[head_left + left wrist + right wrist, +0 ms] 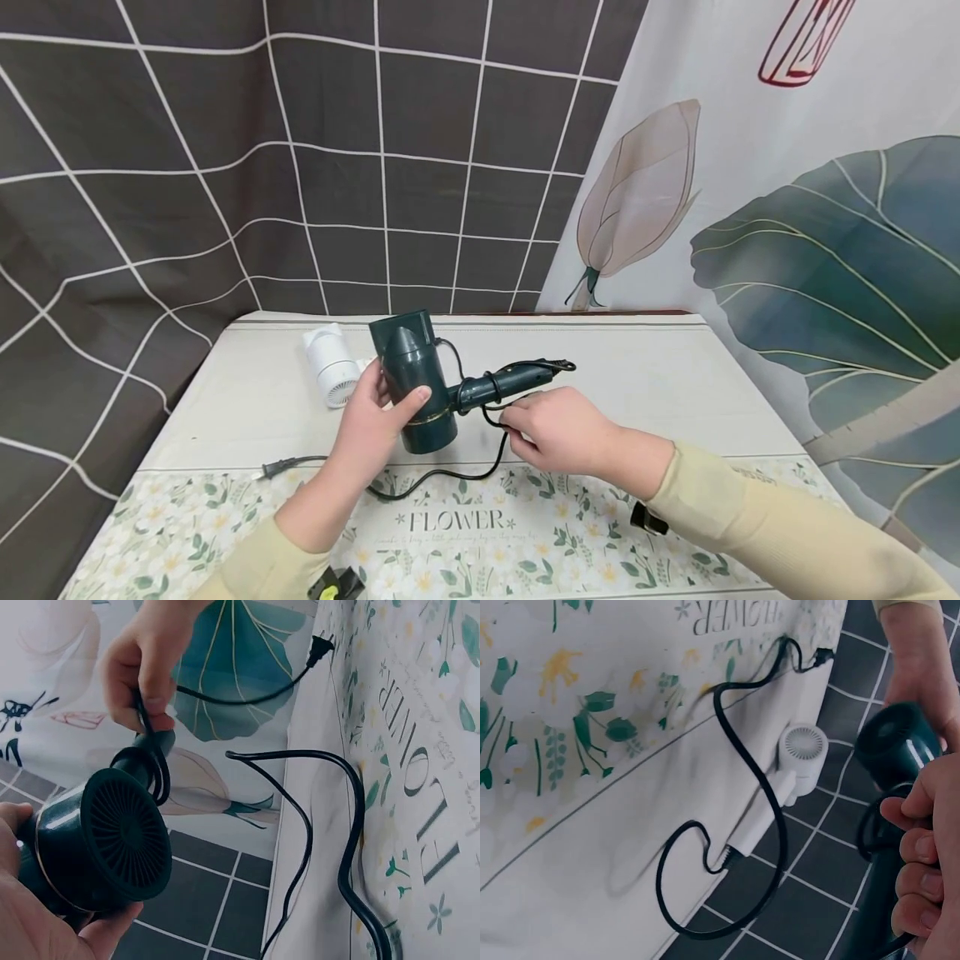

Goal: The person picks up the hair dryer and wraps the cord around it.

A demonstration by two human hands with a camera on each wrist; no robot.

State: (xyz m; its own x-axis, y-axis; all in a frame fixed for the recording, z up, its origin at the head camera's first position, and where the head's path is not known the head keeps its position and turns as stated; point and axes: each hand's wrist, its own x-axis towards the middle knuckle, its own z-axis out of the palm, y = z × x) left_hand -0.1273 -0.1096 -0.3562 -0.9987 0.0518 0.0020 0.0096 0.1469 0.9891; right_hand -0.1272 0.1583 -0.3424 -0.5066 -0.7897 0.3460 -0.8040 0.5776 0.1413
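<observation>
My left hand (371,425) grips the barrel of a dark green hair dryer (420,371), thumb across its front, holding it up over the table. The dryer's flat nozzle points up and away, and its handle (517,382) extends to the right. Turns of black power cord wrap round that handle. Just below it, my right hand (558,429) pinches the cord with curled fingers. In the left wrist view, the slotted rear grille (131,832) faces the camera, and the cord runs from the right hand to a two-pin plug (320,651).
A white hair dryer (330,364) lies behind my left hand. Its black cord (739,739) loops across the table to a plug (277,467) at the left. A floral printed cover (525,533) lies over the front. Dark gridded cloth (337,108) hangs behind.
</observation>
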